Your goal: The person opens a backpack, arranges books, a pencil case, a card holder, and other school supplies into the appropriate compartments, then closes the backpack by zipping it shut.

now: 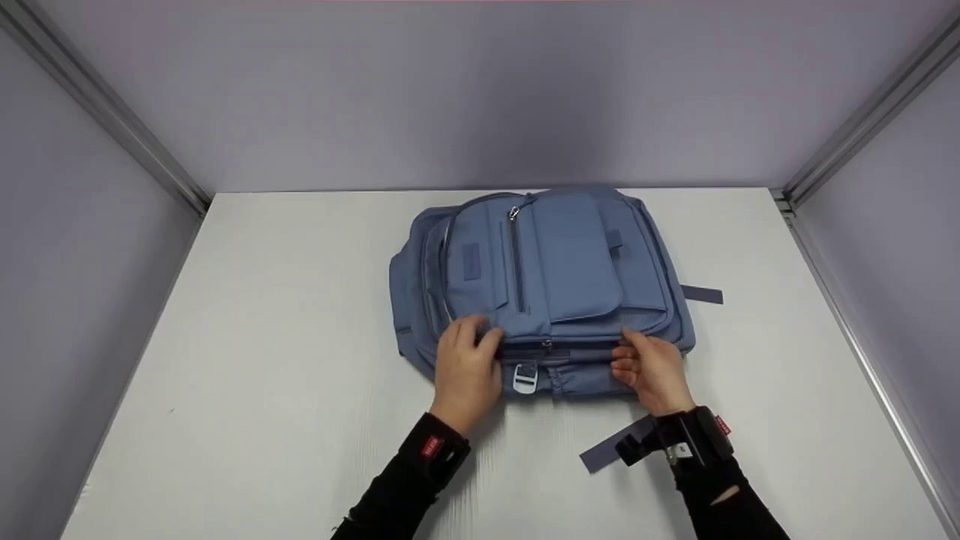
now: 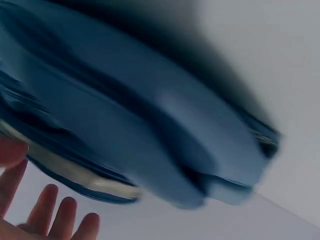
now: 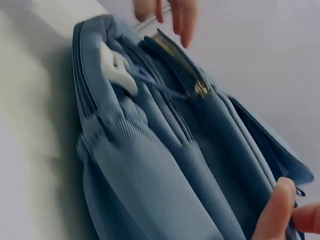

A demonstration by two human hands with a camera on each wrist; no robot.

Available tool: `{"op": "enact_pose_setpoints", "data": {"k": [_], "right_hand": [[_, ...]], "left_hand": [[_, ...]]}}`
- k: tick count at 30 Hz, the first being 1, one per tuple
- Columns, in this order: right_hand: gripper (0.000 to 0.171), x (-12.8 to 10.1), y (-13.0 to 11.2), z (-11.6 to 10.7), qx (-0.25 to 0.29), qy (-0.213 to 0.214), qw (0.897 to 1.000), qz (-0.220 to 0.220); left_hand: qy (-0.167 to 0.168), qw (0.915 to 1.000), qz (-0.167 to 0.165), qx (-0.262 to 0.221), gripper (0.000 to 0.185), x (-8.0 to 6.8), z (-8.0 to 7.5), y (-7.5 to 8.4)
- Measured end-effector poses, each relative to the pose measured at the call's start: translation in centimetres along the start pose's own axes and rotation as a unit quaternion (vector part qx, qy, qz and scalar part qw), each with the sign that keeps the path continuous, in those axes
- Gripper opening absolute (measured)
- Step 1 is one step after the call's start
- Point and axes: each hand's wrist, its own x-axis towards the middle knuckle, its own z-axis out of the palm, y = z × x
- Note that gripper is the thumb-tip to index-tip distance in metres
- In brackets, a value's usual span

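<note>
A blue backpack [image 1: 574, 262] lies front side up on the white table, its top toward the left. Along its near side runs a partly opened zipper, with pale lining [image 2: 77, 172] showing at the edge in the left wrist view. My left hand [image 1: 466, 367] is at the upper part of this edge, thumb inside and index finger outside, other fingers spread. My right hand [image 1: 654, 369] pinches the edge near the bottom between thumb [image 3: 280, 200] and finger. Between the hands sits the metal zipper pull [image 3: 202, 89]. The left wrist view is blurred.
A pale buckle [image 1: 526, 379] lies by the side pocket [image 1: 589, 380]. One dark strap end [image 1: 600, 454] reaches out under my right wrist, another strap end [image 1: 703, 294] sticks out at the right. Grey walls [image 1: 480, 97] stand behind and on both sides of the table [image 1: 300, 315].
</note>
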Motion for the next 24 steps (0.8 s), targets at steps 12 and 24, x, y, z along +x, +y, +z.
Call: {"op": "enact_pose_setpoints", "data": {"k": [12,24], "right_hand": [[0.025,-0.7,2.4,5.4,0.042,-0.025,0.999,0.007],[0.020,-0.3,2.2,6.0,0.064,-0.004,0.998,0.013]], "left_hand": [[0.015,0.9931,0.011,0.115,0.015,-1.0,3.7,4.6],[-0.055,0.9939,-0.017,0.093,0.011,-1.5,3.8,5.0]]}}
